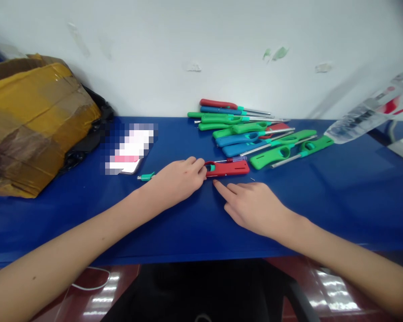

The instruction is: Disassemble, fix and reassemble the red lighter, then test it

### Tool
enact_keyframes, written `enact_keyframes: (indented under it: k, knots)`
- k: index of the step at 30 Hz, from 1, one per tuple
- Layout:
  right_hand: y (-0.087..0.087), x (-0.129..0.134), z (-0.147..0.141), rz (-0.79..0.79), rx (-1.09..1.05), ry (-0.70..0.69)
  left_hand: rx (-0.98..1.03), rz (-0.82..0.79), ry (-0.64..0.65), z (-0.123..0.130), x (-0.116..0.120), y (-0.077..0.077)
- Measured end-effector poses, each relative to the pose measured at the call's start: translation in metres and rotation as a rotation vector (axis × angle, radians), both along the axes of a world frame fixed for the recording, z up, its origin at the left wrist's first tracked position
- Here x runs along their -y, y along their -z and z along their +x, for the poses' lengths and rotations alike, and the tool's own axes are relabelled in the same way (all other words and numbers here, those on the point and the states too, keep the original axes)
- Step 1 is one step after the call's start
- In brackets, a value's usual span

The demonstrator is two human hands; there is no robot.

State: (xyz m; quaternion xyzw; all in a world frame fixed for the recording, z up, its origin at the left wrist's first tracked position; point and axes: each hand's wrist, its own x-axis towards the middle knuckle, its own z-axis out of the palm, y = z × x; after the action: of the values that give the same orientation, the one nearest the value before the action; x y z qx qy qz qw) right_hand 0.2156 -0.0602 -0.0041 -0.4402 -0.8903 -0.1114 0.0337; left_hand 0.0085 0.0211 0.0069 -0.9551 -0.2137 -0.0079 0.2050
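My left hand (pixel 183 181) is closed, its fingertips gripping the left end of a red long-neck lighter (pixel 231 168) that lies flat on the table. Some teal plastic shows in the opening of its handle. My right hand (pixel 251 203) holds nothing; its index finger reaches out to the tabletop just below the lighter, and the other fingers are loosely bent. Right behind the lighter lies a screwdriver (pixel 237 158) with a purplish, see-through handle. A small metal piece like a screw (pixel 252 179) rests right of the lighter. A teal part with a metal tip (pixel 146 177) pokes out past my left wrist.
A pile of green, blue and red long-neck lighters (pixel 265 159) lies behind my hands. A taped cardboard box (pixel 30 129) and black plastic (pixel 87 138) are at left, near a blurred phone (pixel 130 165). At right is a clear bottle (pixel 352 120). The blue table (pixel 188 232) meets a white wall.
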Motion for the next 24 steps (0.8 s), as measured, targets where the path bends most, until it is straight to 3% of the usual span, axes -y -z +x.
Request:
enact_keyframes:
  k: [4, 8, 13, 24]
  knots:
    - [0.002, -0.009, 0.016, 0.14, -0.138, -0.11, 0.001, 0.023, 0.014, 0.0, 0.002, 0.001]
    - [0.005, -0.022, 0.026, 0.287, -0.197, -0.092, 0.067, 0.054, 0.034, 0.0, 0.0, 0.005]
    - [0.009, -0.023, 0.022, 0.191, -0.204, -0.134, 0.111, 0.044, 0.066, 0.001, -0.004, 0.006]
    - [0.011, -0.019, 0.017, 0.097, -0.181, -0.081, 0.14, -0.033, 0.049, 0.002, -0.009, 0.001]
